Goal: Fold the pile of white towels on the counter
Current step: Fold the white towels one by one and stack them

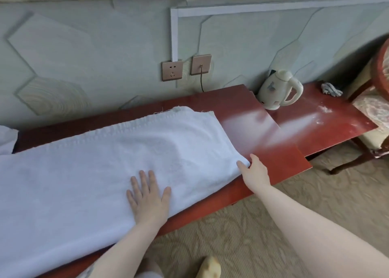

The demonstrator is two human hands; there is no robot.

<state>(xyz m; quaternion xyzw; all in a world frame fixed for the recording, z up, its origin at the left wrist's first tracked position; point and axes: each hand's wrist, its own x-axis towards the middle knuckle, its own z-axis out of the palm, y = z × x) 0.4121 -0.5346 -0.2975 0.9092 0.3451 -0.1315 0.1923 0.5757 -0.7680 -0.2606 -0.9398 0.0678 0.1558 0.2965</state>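
Observation:
A large white towel (101, 164) lies spread lengthwise over the red wooden counter (263, 130), running off the left edge of the view. My left hand (147, 195) presses flat on the towel near its front edge, fingers spread and straight. My right hand (255, 171) is at the towel's near right corner, thumb and fingers pinching the cloth edge there. More white cloth (6, 139) shows at the far left, mostly out of view.
A cream electric kettle (277, 91) stands at the back right of the counter, with a crumpled grey rag (330, 89) beyond it. Wall sockets (172, 70) sit above. A patterned chair (372, 109) stands at the right. Carpet lies below the front edge.

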